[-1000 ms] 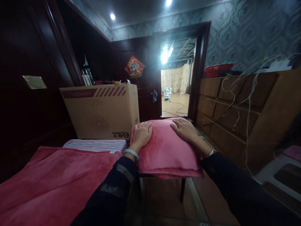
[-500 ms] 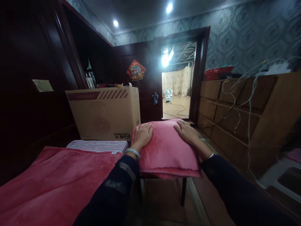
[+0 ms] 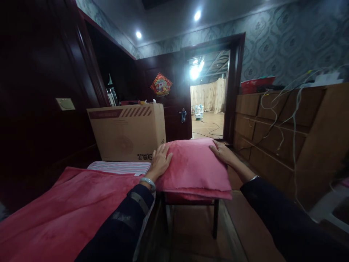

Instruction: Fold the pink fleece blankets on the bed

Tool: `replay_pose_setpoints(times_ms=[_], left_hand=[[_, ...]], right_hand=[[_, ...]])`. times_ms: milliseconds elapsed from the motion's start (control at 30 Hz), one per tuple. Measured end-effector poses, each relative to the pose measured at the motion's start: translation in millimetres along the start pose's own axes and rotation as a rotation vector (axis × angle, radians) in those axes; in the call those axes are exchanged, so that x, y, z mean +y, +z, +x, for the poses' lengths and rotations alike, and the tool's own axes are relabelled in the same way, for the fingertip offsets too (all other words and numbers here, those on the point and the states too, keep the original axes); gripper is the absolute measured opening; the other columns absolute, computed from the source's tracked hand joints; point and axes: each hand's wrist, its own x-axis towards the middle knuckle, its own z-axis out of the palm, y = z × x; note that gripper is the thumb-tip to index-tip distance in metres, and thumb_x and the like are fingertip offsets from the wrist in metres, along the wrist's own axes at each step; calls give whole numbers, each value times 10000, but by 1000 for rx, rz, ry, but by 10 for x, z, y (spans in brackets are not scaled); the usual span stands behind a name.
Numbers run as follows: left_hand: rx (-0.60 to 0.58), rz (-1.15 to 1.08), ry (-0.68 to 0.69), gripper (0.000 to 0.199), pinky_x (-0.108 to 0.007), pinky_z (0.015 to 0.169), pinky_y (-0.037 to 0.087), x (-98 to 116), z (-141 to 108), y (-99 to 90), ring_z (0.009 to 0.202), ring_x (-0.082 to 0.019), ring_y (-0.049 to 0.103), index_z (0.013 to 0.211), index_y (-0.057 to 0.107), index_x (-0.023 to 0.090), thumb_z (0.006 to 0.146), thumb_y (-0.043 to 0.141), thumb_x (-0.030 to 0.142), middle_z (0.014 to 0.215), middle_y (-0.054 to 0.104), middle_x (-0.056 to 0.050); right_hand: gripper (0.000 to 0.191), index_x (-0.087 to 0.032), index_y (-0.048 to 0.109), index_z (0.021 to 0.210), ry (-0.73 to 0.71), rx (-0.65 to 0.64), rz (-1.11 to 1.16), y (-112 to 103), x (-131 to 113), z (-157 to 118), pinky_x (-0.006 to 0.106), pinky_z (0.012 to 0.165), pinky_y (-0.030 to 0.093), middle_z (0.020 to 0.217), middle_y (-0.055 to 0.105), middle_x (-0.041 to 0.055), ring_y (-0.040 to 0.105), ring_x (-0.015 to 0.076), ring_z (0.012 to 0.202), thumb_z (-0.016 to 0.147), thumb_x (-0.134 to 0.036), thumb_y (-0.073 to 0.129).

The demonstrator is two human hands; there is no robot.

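A stack of pink plush cloth (image 3: pixel 193 165), with layered edges showing at the front, lies on a dark-legged stool (image 3: pixel 216 218). My left hand (image 3: pixel 160 162) rests flat along the stack's left side, fingers stretched out and pointing away from me. On the opposite side, my right hand (image 3: pixel 222 151) touches the far right edge, its fingers extended and the thumb over the top. Neither hand wraps round the cloth. To the left, a larger pink plush cloth (image 3: pixel 89 207) is spread over a surface, with a striped cloth (image 3: pixel 120 167) showing behind it.
Behind the striped cloth stands a large cardboard box (image 3: pixel 128 134). Along the right wall is a wooden cabinet (image 3: pixel 275 134) with white cables hanging down its front. A white plastic stool (image 3: pixel 327 207) is at the right edge. An open doorway lies beyond the stack.
My left hand has slid outward from the top of the stack to its left side. The right hand has moved slightly right, to the edge. The view has shifted a little.
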Motion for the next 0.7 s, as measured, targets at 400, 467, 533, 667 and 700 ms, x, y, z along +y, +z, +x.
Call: replay_pose_setpoints(times_ms=[400, 467, 533, 667, 700], left_hand=[[-12, -192, -38, 639, -502, 1278, 248, -628, -1637, 180, 1529, -267, 339, 1565, 393, 172, 967, 496, 370, 1626, 410, -145], [-43, -203, -105, 639, -493, 1275, 269, -625, -2074, 202, 1517, -263, 363, 1556, 415, 193, 951, 528, 364, 1626, 414, -131], [-55, -198, -198, 603, -487, 1262, 305, -607, -2548, 191, 1493, -259, 406, 1521, 474, 208, 941, 545, 355, 1602, 455, -120], [40, -168, -425, 453, -479, 1208, 398, -567, -3568, 9, 1395, -253, 536, 1369, 641, 227, 948, 528, 352, 1458, 617, -109], [102, -160, -489, 419, -475, 1186, 427, -554, -3825, -77, 1352, -251, 577, 1320, 677, 237, 949, 526, 361, 1409, 656, -102]], right_hand=[[341, -233, 649, 1310, -524, 450, 308, -310, -963, -1340, 432, 963, 573, 1222, 711, 110, 692, 263, 1081, 984, -299, 574], [317, -245, 660, 1290, -741, 229, 435, -116, -1307, -1709, 349, 880, 594, 1146, 732, 93, 708, 221, 1008, 995, -225, 547], [320, -228, 674, 1273, -883, -123, 532, 220, -1542, -2008, 302, 806, 596, 1073, 742, 90, 715, 198, 939, 1008, -204, 497], [314, -224, 718, 1206, -890, -715, 560, 1099, -1746, -2328, 321, 851, 582, 1079, 752, 81, 720, 205, 953, 988, -198, 494], [311, -223, 726, 1194, -873, -784, 575, 1311, -1776, -2343, 338, 881, 577, 1103, 753, 86, 720, 215, 979, 979, -208, 502]])
